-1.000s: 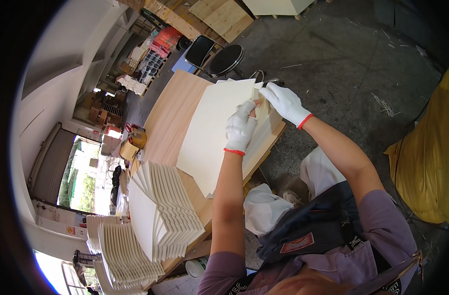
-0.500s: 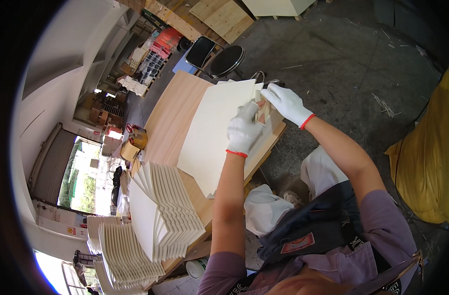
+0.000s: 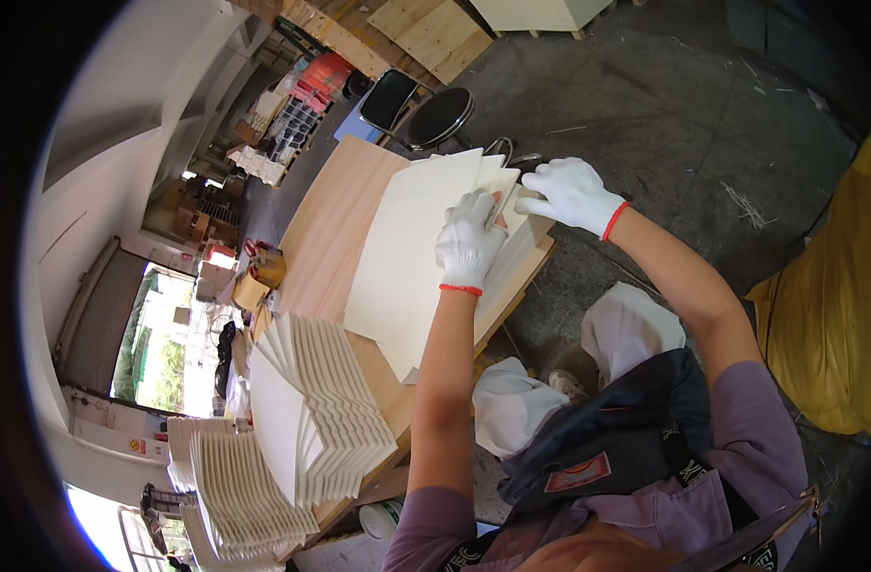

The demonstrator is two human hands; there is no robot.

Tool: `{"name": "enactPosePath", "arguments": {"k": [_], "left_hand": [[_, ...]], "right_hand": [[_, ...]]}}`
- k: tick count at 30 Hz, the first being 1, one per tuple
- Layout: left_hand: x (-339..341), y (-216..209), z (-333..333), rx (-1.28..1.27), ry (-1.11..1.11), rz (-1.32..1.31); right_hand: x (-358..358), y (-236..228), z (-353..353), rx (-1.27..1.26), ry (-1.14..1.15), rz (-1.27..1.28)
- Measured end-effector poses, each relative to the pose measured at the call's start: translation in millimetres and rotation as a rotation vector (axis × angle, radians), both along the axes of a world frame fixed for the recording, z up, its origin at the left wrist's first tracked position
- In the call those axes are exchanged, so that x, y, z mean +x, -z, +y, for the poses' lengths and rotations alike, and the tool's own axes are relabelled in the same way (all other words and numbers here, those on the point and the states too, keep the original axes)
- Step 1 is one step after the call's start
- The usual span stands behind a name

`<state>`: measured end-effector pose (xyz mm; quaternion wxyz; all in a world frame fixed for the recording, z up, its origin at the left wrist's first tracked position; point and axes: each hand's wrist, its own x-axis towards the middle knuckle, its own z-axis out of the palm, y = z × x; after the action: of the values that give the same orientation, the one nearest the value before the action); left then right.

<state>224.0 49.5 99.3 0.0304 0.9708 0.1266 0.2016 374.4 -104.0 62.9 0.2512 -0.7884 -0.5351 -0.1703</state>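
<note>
A stack of large, thin white sheets [image 3: 407,248] lies on the wood-topped table, with several corners fanned out at its far right end. My left hand [image 3: 469,243], in a white glove with a red cuff and some bare fingertips, rests on top of the stack. Its fingertips bend at the right edge of a sheet and appear to grip it. Just right of the fanned corners is my right hand [image 3: 574,195], gloved the same way. Its thumb and fingers are apart beside the sheet edges, and I see nothing between them.
Folded-looking stacks of white sheets [image 3: 335,419] stand at the table's near left end, beside more white stacks [image 3: 245,486]. The wooden tabletop [image 3: 326,205] extends left. A black stool [image 3: 440,118] stands beyond the table; yellow cloth [image 3: 826,305] hangs at right.
The upper sheets have shifted left, so the corners now fan out in steps. My left hand has moved slightly left, and my right hand has drawn away from the stack to the right.
</note>
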Motion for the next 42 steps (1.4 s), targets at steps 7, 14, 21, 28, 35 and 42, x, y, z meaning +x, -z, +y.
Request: {"name": "enactPosePath", "arguments": {"k": [7, 14, 21, 28, 35, 42], "left_hand": [[10.5, 1.0, 5.7, -0.09, -0.007, -0.016], [-4.4, 3.7, 12.1, -0.53, 0.1, -0.01], [-7.2, 5.0, 8.5, -0.552, 0.075, -0.013], [-8.3, 8.8, 9.0, -0.528, 0.044, -0.083], [-10.0, -3.2, -5.4, -0.385, 0.005, 0.029], [-9.3, -3.8, -6.1, -0.42, 0.003, -0.009]], "right_hand": [[-12.4, -11.8, 16.0, 0.154, -0.084, 0.394], [-23.5, 7.9, 28.3, 0.31, 0.008, 0.779], [-24.5, 11.2, 29.3, 0.339, 0.016, 0.75], [-26.6, 8.5, 30.3, 0.287, 0.057, 0.739], [-24.5, 15.0, 32.6, 0.34, 0.065, 0.725], [-24.9, 15.1, 31.4, 0.356, 0.065, 0.738]]}}
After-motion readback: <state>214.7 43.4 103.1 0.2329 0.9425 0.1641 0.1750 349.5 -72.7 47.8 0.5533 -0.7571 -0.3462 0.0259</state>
